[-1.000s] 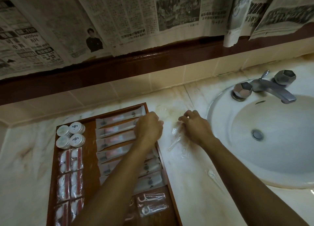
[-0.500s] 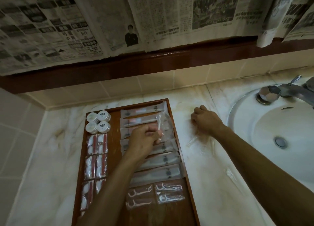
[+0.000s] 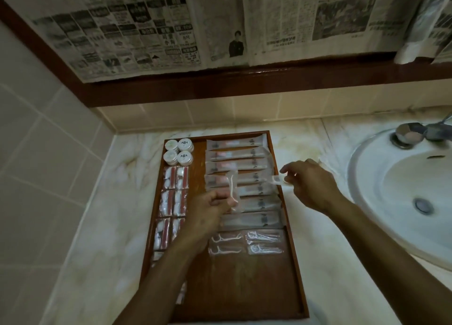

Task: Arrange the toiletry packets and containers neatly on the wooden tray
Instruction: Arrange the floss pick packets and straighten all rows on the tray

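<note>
I'm taking the tray (image 3: 291,263) as my landmark and reading across from its left side. Four round white tubs (image 3: 178,151) are sitting in its far-left corner, and red-and-white sachets (image 3: 174,197) are running down the left edge below them. Over the middle of the tray my left hand (image 3: 208,214) is hovering, fingers curled, thumb and fingertips pinching a clear floss packet (image 3: 232,190) that's standing up on end above the long sachets (image 3: 241,178). Those are stacked in a neat column along the tray's right half, and four floss packets (image 3: 245,245) are already lying in a two-by-two block just nearer me than that column.

Over the tray's right rim my right hand (image 3: 310,185) is pinching a second packet (image 3: 280,179) by one end, the other fingers loosely bent; it's blurred, so I'm not sure what's inside.

I'm judging the bare wood nearer me than the floss block to be the slot. To do this well I'm wanting each packet laid flat, long side parallel to that block, edges lined up beneath it, one hand at a time so nothing nudges the row.
</note>
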